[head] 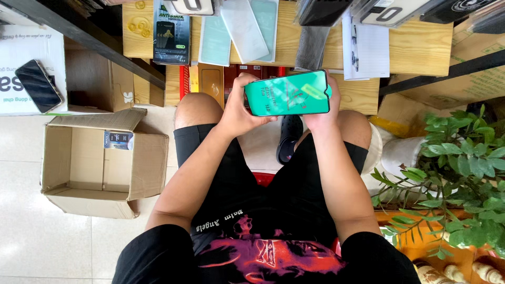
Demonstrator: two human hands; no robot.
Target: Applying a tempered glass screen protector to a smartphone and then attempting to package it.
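Note:
I hold a green, phone-shaped screen protector (288, 93) level in front of me, above my knees. My left hand (239, 108) grips its left end, thumb on the lower edge. Behind its right end sits my right hand (323, 113), mostly hidden, with fingers wrapped around the edge. The film's face is turned up toward the camera.
A wooden table (415, 47) ahead carries more protectors (244, 29), dark packets (171, 31) and a notepad with pen (363, 47). An open cardboard box (100, 163) stands on the tiled floor at left, a phone (38, 85) on a white box beyond. A potted plant (457, 179) is at right.

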